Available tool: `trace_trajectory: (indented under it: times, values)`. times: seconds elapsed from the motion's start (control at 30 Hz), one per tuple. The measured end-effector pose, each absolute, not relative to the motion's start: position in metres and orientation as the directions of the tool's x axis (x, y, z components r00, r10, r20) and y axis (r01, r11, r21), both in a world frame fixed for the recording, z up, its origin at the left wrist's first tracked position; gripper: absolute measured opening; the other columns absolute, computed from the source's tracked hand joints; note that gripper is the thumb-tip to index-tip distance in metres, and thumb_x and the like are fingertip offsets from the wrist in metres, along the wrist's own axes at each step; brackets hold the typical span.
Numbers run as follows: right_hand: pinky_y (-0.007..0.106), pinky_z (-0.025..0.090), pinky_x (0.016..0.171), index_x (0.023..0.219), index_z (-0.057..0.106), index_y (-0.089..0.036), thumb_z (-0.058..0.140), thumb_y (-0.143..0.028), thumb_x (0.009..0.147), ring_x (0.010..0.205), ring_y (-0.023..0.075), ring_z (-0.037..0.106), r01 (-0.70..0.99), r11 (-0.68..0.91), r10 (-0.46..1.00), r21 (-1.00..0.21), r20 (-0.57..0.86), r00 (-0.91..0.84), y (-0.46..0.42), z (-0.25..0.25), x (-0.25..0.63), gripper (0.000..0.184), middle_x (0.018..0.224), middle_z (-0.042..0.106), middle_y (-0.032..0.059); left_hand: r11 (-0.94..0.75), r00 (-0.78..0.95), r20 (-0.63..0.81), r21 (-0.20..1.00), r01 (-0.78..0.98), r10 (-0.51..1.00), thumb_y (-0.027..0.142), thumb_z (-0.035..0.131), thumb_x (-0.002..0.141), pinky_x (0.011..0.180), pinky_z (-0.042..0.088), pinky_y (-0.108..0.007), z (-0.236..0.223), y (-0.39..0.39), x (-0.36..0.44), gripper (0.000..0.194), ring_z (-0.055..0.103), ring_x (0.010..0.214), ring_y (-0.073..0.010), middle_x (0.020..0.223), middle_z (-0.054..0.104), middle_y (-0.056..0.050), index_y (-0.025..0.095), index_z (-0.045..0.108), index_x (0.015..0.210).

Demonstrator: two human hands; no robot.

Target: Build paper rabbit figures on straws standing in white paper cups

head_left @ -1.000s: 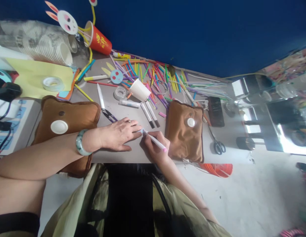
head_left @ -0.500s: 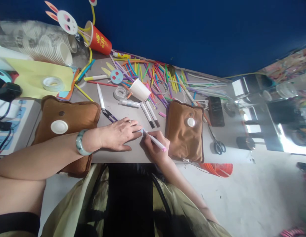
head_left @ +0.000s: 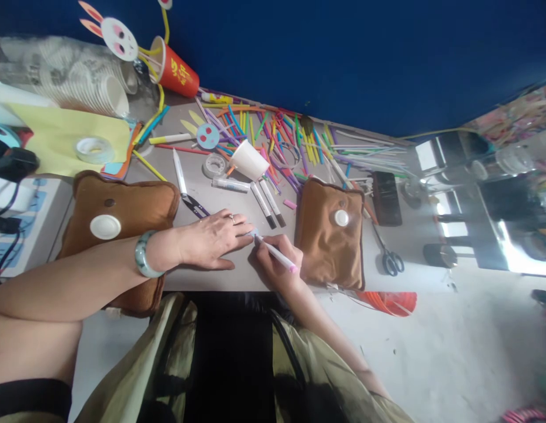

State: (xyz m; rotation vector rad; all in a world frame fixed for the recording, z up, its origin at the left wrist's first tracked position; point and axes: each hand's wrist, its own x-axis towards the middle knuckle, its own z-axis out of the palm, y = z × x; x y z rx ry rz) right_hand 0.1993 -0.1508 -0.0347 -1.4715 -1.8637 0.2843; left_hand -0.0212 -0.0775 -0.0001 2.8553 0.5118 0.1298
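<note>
Dark-handled scissors (head_left: 386, 252) lie beside a plump brown pouch (head_left: 329, 244)

Head view down onto hands (head_left: 216, 238)

Pen (head_left: 278, 255): smooth white plastic, pink plastic end. Bracelet (head_left: 143, 257): polished, mottled, stone-like. Left-side pouch (head_left: 134, 202): brown cloth, matt, plush. Right-side pouch (head_left: 330, 249): brown cloth, satiny, creased. White discs (head_left: 105, 227) on both: smooth plastic. White cup (head_left: 250, 161), red cup (head_left: 181, 71): paper, the red faintly glossy. Yellow sheet (head_left: 52, 138): matt paper. Bag (head_left: 28, 51) round stacked cups (head_left: 111, 97): clear crinkled plastic, glossy. Coloured stems (head_left: 317, 151): perhaps fuzzy, too small to be sure. Tabletop (head_left: 202, 280): smooth, low sheen
</note>
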Motion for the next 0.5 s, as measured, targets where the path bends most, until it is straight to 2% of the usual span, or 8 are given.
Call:
trace_trajectory:
  times: [0.5]
  values:
    - [0.022,0.051,0.056,0.084,0.065,-0.022,0.062,-0.027,0.095,0.058,0.0137,0.066,0.756,0.313,0.92,-0.575,0.38,-0.092,-0.1502,-0.0326,0.2004,0.012,0.07,0.07,0.0011,-0.908,0.934,0.067,0.27,0.322,0.351,0.046,0.076,0.085,0.099,0.041,-0.046,-0.001,-0.0773,-0.0214,0.049,0.054,0.121,-0.0329,0.13,0.065,-0.012,0.019,0.062,0.123]
